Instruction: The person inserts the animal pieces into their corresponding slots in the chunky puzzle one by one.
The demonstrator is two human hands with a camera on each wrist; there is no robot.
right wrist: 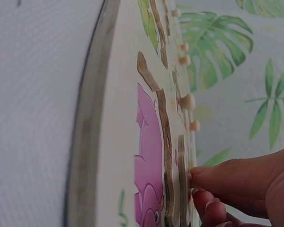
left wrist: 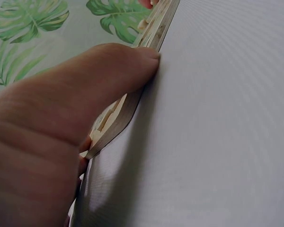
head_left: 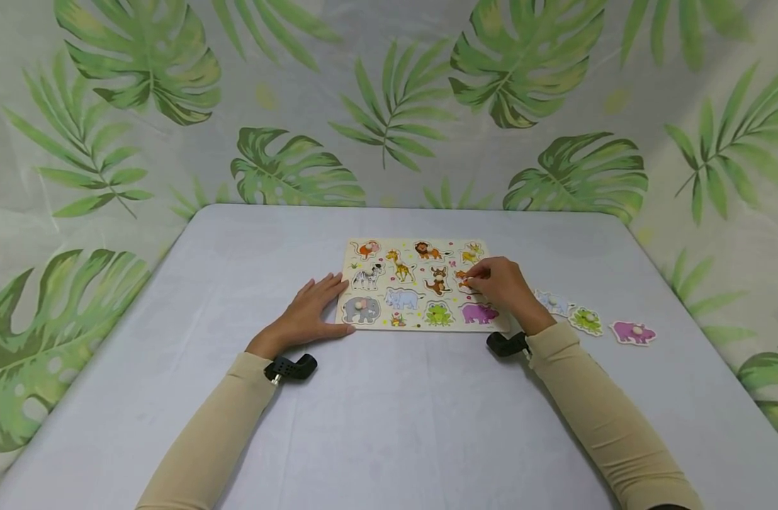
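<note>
A wooden animal puzzle board (head_left: 421, 287) lies flat on the table. My left hand (head_left: 309, 312) rests at its left side with the fingers straight; the left wrist view shows the thumb (left wrist: 128, 66) against the front edge. My right hand (head_left: 500, 283) is over the board's right side, pinching an orange animal puzzle piece (head_left: 462, 278) between thumb and fingers. That piece sits at its slot, partly covered by the hand; whether it is fully seated I cannot tell. Below it is the printed purple hippo slot (head_left: 478, 313), also seen in the right wrist view (right wrist: 149, 156).
Right of the board lie three loose pieces: a blue animal (head_left: 553, 303), a green frog (head_left: 584, 320) and a purple hippo (head_left: 634, 332). Knobbed pieces such as the grey elephant (head_left: 361, 309) and lion (head_left: 430, 251) sit in the board. A leaf-patterned cloth (head_left: 389, 106) hangs behind the table.
</note>
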